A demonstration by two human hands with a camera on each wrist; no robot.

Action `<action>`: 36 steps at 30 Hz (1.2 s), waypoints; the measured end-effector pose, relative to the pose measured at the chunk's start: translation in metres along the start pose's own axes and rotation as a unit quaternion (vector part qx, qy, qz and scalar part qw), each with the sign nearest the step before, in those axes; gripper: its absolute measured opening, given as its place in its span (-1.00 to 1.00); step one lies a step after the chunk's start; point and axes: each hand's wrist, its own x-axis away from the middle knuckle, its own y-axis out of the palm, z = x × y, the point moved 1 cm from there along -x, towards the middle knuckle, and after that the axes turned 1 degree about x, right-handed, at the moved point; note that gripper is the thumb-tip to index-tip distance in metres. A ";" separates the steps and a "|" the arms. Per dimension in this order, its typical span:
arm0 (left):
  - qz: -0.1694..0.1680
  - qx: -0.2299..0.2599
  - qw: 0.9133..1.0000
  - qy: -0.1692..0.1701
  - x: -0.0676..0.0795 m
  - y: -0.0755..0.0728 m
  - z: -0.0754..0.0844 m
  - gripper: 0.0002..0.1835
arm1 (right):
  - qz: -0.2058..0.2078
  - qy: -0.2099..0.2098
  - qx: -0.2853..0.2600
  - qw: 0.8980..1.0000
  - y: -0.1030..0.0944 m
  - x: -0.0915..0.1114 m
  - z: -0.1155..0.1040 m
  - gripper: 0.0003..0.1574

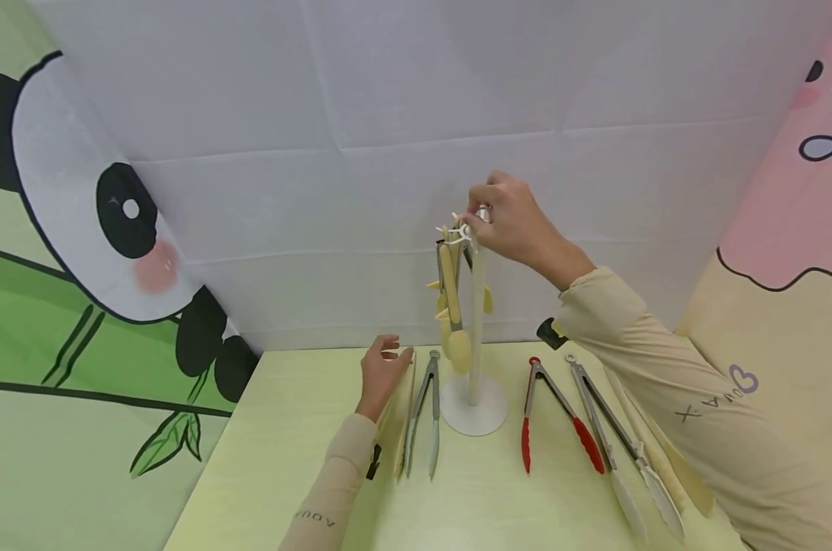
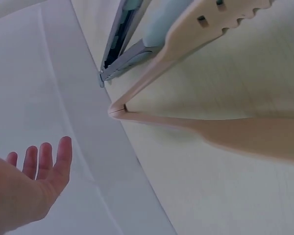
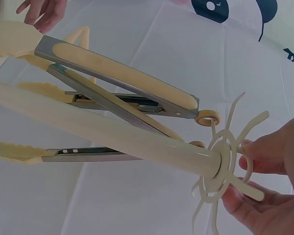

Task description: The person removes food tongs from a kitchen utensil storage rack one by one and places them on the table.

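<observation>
At the bench's back edge, my right hand (image 1: 515,222) pinches the rack's hook ring (image 3: 224,169); my left hand (image 1: 383,373), fingers relaxed, holds nothing beside the beige tongs (image 2: 196,73).

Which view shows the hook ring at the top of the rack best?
The right wrist view: the hook ring fills the frame, spokes distinct, right hand pinching it. The head view shows it small, partly behind fingers. The left wrist view misses it.
</observation>
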 end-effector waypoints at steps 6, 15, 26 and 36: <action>0.000 0.017 1.000 0.011 -0.002 0.002 0.013 -0.63 | 0.005 -0.002 -0.005 1.000 -0.001 0.001 0.002 -0.88; -0.011 0.046 0.998 0.035 -0.001 0.004 0.032 -0.62 | 0.004 -0.006 -0.012 1.000 -0.001 0.001 0.002 -0.86; -0.003 0.076 0.994 0.078 -0.002 0.006 0.053 -0.63 | -0.012 -0.002 -0.013 1.000 -0.003 0.002 0.002 -0.86; -0.023 0.101 0.989 0.107 0.019 -0.005 0.108 -0.60 | -0.012 -0.011 -0.015 1.000 -0.003 0.001 0.004 -0.86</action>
